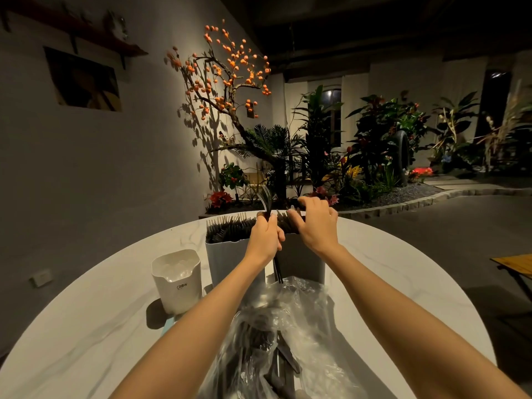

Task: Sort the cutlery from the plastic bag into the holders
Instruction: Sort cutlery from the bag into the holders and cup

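Head view: your left hand (266,233) grips a few black forks (267,203) between the grey holders (230,254); your right hand (315,223) rests loosely on stored cutlery. Forks look light and stiff; hold mid-handle.

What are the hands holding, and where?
The left hand grips black forks around mid-handle. The right hand holds nothing, fingers resting on cutlery in the holder.

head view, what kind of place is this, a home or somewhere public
Probably a restaurant or café, not a home. Two grey holders packed with dark cutlery stand on a round marble-look table, and behind it an indoor planted bed with a stone kerb and an ornamental orange-fruited tree.
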`<state>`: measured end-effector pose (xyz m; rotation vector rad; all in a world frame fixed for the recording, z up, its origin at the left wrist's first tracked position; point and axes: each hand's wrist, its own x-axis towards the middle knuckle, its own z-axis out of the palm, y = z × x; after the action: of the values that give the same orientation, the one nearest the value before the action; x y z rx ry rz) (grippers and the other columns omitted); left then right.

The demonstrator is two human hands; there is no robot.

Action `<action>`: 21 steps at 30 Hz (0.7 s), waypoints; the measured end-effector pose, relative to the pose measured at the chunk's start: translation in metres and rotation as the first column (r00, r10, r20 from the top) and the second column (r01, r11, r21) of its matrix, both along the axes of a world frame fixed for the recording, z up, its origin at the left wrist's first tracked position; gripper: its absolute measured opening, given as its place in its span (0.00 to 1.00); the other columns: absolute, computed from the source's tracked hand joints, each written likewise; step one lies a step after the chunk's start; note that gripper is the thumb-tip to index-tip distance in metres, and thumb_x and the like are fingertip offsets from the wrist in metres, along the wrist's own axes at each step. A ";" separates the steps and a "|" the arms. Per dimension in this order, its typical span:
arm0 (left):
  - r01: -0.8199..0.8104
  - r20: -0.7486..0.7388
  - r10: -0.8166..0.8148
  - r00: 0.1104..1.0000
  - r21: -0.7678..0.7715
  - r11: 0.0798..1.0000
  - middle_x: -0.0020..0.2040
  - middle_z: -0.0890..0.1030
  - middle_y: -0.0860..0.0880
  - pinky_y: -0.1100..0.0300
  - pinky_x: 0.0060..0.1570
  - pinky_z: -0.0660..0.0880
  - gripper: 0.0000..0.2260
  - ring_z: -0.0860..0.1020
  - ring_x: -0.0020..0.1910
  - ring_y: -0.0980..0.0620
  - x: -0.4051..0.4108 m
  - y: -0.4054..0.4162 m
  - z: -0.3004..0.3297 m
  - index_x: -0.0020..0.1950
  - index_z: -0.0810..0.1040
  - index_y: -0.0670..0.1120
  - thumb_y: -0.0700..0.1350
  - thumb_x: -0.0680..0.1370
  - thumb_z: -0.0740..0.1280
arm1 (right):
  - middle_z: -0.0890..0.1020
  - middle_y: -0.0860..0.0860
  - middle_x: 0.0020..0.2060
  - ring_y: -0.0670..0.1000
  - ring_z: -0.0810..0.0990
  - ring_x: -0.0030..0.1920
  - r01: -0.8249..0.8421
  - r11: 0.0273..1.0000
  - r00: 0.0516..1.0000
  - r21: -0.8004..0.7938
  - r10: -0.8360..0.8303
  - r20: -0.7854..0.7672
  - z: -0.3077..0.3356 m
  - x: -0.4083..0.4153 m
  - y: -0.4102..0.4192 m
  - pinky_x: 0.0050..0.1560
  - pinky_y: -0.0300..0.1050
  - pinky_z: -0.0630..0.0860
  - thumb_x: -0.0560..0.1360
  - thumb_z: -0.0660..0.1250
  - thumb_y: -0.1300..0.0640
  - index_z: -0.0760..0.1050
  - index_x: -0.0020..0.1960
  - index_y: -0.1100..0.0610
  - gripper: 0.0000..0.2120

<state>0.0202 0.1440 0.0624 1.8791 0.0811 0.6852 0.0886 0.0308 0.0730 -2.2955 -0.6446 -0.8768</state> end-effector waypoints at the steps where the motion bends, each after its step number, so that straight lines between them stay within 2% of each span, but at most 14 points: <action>1: -0.011 0.009 0.011 1.000 0.003 1.000 0.31 0.75 0.49 0.57 0.33 0.70 0.12 0.70 0.25 0.54 0.000 0.000 0.000 0.49 0.65 0.41 0.47 0.85 0.50 | 0.74 0.51 0.65 0.52 0.68 0.67 -0.032 0.999 0.996 0.020 0.031 0.079 0.000 -0.001 0.000 0.66 0.49 0.59 0.81 0.58 0.49 0.68 0.70 0.53 0.19; 2: -0.019 0.018 0.019 1.000 0.002 1.000 0.31 0.75 0.49 0.57 0.33 0.70 0.12 0.70 0.25 0.53 0.000 0.000 0.001 0.47 0.65 0.42 0.47 0.85 0.51 | 0.72 0.51 0.68 0.51 0.66 0.70 -0.078 0.997 0.986 -0.011 0.078 0.149 0.000 -0.001 -0.001 0.68 0.48 0.57 0.81 0.58 0.52 0.66 0.73 0.53 0.20; 4: -0.026 0.025 0.026 0.999 -0.003 1.000 0.31 0.74 0.49 0.56 0.33 0.70 0.12 0.70 0.26 0.52 -0.001 0.001 0.002 0.44 0.65 0.44 0.47 0.85 0.51 | 0.67 0.50 0.73 0.50 0.60 0.75 -0.170 0.969 0.954 -0.177 0.207 0.218 0.000 -0.001 -0.003 0.73 0.47 0.51 0.81 0.58 0.57 0.61 0.76 0.54 0.24; 7: -0.025 0.018 0.025 1.000 -0.013 1.000 0.32 0.73 0.48 0.57 0.33 0.69 0.11 0.69 0.27 0.52 -0.003 0.002 0.005 0.44 0.65 0.47 0.46 0.85 0.51 | 0.64 0.50 0.75 0.48 0.54 0.77 -0.262 0.882 0.935 -0.391 0.332 0.124 -0.003 0.003 -0.002 0.75 0.47 0.42 0.82 0.54 0.57 0.60 0.76 0.53 0.22; 9: -0.020 0.014 0.021 1.000 -0.017 1.000 0.32 0.73 0.48 0.58 0.32 0.69 0.11 0.69 0.27 0.52 -0.005 0.003 0.005 0.45 0.65 0.46 0.46 0.85 0.50 | 0.66 0.51 0.74 0.48 0.52 0.77 -0.239 0.850 0.957 -0.470 0.288 0.035 -0.005 0.004 -0.002 0.76 0.48 0.39 0.84 0.49 0.53 0.62 0.75 0.53 0.20; 11: -0.020 0.007 0.020 1.000 -0.021 1.000 0.32 0.73 0.47 0.58 0.32 0.69 0.09 0.69 0.27 0.52 -0.006 0.004 0.004 0.49 0.64 0.43 0.46 0.85 0.50 | 0.65 0.51 0.75 0.48 0.49 0.78 -0.172 0.832 0.975 -0.528 0.220 0.027 -0.007 0.004 -0.003 0.75 0.50 0.36 0.84 0.47 0.51 0.62 0.74 0.53 0.21; 14: -0.023 0.002 0.023 1.000 -0.013 1.000 0.32 0.73 0.48 0.58 0.33 0.69 0.09 0.70 0.27 0.53 -0.007 0.005 0.003 0.53 0.63 0.41 0.46 0.85 0.51 | 0.59 0.48 0.77 0.49 0.46 0.78 -0.138 0.840 0.978 -0.525 0.199 0.061 -0.008 0.003 -0.006 0.74 0.54 0.34 0.83 0.50 0.51 0.60 0.76 0.50 0.21; 16: -0.025 0.011 0.025 1.000 -0.004 1.000 0.32 0.73 0.48 0.57 0.34 0.70 0.10 0.70 0.27 0.53 -0.008 0.006 0.004 0.49 0.64 0.42 0.46 0.85 0.50 | 0.57 0.47 0.77 0.49 0.47 0.78 -0.146 0.873 0.969 -0.466 0.220 0.109 -0.009 0.002 -0.007 0.75 0.55 0.35 0.82 0.55 0.53 0.59 0.76 0.48 0.23; 18: -0.036 0.022 0.036 0.999 0.004 0.999 0.32 0.73 0.48 0.56 0.35 0.70 0.11 0.70 0.27 0.53 -0.009 0.006 0.004 0.44 0.64 0.45 0.46 0.85 0.50 | 0.59 0.49 0.77 0.49 0.50 0.78 -0.168 0.907 0.944 -0.387 0.261 0.201 -0.009 -0.001 -0.007 0.75 0.53 0.38 0.79 0.61 0.55 0.59 0.77 0.51 0.27; 21: -0.046 0.032 0.046 0.998 0.001 0.999 0.32 0.73 0.48 0.56 0.35 0.70 0.11 0.70 0.27 0.53 -0.010 0.005 0.003 0.45 0.65 0.44 0.46 0.85 0.51 | 0.61 0.53 0.76 0.51 0.55 0.77 -0.209 0.918 0.910 -0.338 0.309 0.276 -0.009 -0.001 -0.005 0.76 0.50 0.43 0.75 0.66 0.60 0.60 0.76 0.56 0.32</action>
<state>0.0105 0.1494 0.0653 1.8721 0.1037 0.7475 0.0872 0.0258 0.0644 -2.2623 -1.2823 -1.0958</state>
